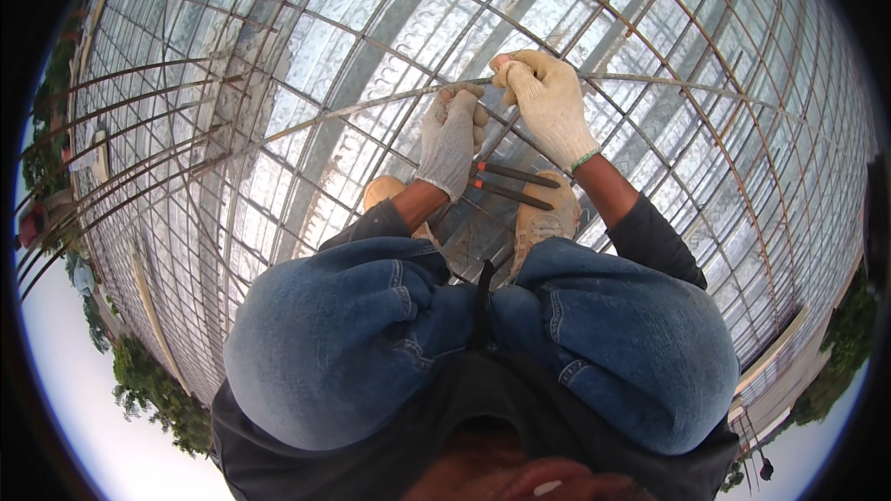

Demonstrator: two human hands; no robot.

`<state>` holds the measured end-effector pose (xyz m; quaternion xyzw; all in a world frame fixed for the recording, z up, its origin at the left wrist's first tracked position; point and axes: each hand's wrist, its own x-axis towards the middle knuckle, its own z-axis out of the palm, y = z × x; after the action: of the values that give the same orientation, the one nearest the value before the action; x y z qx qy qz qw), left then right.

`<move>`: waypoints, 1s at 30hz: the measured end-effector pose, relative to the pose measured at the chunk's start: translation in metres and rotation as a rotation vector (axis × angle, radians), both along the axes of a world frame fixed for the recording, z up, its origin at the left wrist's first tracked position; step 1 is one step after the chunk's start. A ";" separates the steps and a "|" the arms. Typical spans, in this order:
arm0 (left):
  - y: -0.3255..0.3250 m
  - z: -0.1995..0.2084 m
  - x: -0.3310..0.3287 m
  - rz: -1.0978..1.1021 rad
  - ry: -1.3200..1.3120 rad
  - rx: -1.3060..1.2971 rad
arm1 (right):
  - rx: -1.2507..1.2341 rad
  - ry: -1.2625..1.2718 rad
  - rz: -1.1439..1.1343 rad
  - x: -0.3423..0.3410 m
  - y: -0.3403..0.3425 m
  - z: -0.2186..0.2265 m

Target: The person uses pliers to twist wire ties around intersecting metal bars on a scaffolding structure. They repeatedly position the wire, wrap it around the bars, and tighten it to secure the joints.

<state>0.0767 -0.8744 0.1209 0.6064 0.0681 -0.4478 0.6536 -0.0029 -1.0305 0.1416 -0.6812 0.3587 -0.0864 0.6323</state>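
Metal decking (325, 46), overlying rebar grid (650, 80), probably pliers (517, 173)

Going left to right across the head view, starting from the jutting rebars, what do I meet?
Jutting rebars → left hand → right hand → trees at the right edge.

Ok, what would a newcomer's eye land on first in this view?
The gloved left hand and right hand stand out first, curled close together just above centre. Next come dark tool handles with orange parts, just below the hands and partly over the right tan shoe. Around them a rebar grid spreads over shiny metal decking.
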 end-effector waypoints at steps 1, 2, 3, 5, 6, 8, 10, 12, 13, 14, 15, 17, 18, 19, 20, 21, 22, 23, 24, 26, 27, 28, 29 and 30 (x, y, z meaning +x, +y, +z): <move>-0.002 -0.001 -0.001 0.007 0.004 0.010 | 0.039 -0.028 -0.027 -0.002 0.001 -0.006; -0.002 0.001 0.000 0.021 0.000 0.029 | 0.090 0.009 0.035 -0.001 0.004 -0.004; -0.001 0.003 0.000 0.034 -0.004 0.047 | 0.139 0.047 0.098 0.000 0.006 -0.001; 0.004 -0.007 0.001 0.055 -0.020 0.043 | 0.193 0.119 0.191 0.002 0.007 0.001; 0.007 -0.013 0.001 0.065 -0.027 0.039 | 0.198 0.153 0.221 0.004 0.006 0.001; 0.011 -0.019 0.000 0.072 -0.035 0.032 | 0.151 0.151 0.219 0.003 0.007 0.000; 0.013 -0.019 0.000 0.068 -0.070 0.046 | 0.048 0.079 0.154 0.001 0.011 -0.003; 0.010 -0.011 0.000 0.062 -0.131 0.080 | 0.159 0.017 0.035 0.002 0.007 -0.003; 0.010 -0.011 -0.001 0.063 -0.149 0.055 | 0.215 -0.014 -0.025 0.003 0.004 -0.003; 0.010 -0.013 -0.002 0.062 -0.168 0.028 | 0.310 -0.071 -0.056 0.002 0.004 -0.004; 0.009 -0.014 -0.002 0.060 -0.187 0.000 | 0.367 -0.112 -0.084 0.002 0.005 -0.004; 0.009 -0.013 -0.003 0.081 -0.180 -0.025 | 0.480 -0.193 -0.139 0.003 0.008 -0.002; 0.009 -0.012 -0.004 0.091 -0.176 -0.038 | 0.496 -0.207 -0.199 0.003 0.011 -0.004; 0.009 -0.010 -0.004 0.073 -0.183 -0.021 | 0.512 -0.220 -0.258 0.002 0.014 -0.007; 0.009 -0.005 -0.004 0.055 -0.193 0.002 | 0.533 -0.234 -0.317 0.003 0.016 -0.009; 0.009 -0.002 -0.004 0.038 -0.202 0.025 | 0.539 -0.242 -0.346 0.002 0.017 -0.009; 0.009 -0.003 -0.004 0.036 -0.209 0.009 | 0.546 -0.249 -0.375 0.002 0.016 -0.009; 0.009 -0.005 -0.005 0.036 -0.217 -0.009 | 0.551 -0.258 -0.403 0.003 0.016 -0.009; 0.010 -0.006 -0.005 0.035 -0.224 -0.026 | 0.549 -0.243 -0.389 0.004 0.016 -0.009; 0.012 -0.005 -0.005 0.019 -0.219 -0.018 | 0.542 -0.213 -0.364 0.007 0.014 -0.009; 0.012 -0.002 -0.005 0.009 -0.215 -0.015 | 0.532 -0.198 -0.327 0.006 0.011 -0.010; 0.011 0.001 -0.006 0.004 -0.206 0.003 | 0.522 -0.182 -0.290 0.005 0.006 -0.010; 0.011 0.003 -0.008 -0.002 -0.196 0.021 | 0.511 -0.167 -0.253 0.003 0.002 -0.010; 0.012 0.005 -0.009 -0.007 -0.189 0.041 | 0.520 -0.153 -0.216 0.002 0.000 -0.008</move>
<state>0.0676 -0.8629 0.1256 0.6593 0.0132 -0.3894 0.6431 -0.0009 -1.0305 0.1338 -0.4454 0.3907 -0.1095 0.7981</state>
